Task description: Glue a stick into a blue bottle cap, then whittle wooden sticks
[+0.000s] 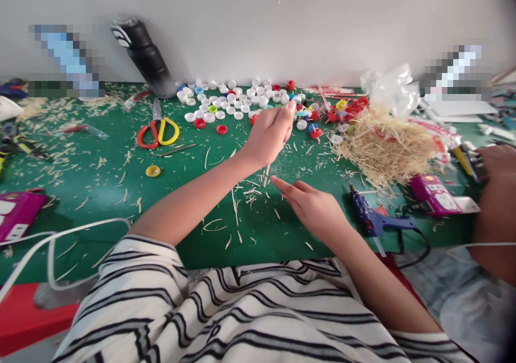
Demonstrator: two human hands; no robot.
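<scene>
Your left fingers are curled together into a loose fist and clamped on a thin pale stick, which slants down out of the underside of your left hand toward the bench. Your right hand comes in low from the other side, its index finger reaching the lower part of that stick; you can't tell from here whether it touches, or whether the right fingers are pinched on anything. Pale shavings lie scattered on the green surface beneath and around both hands.

To the left of your hands you have 1 brown stick, 1 yellow cap and 1 pair of scissors with a red and a yellow handle. Beyond your left hand spread many white caps, with a few red ones among them. On your right are a blue glue gun, a heap of straw-like strips and 1 purple box, near another person's hand. Farthest out, a black bottle stands by the wall.
</scene>
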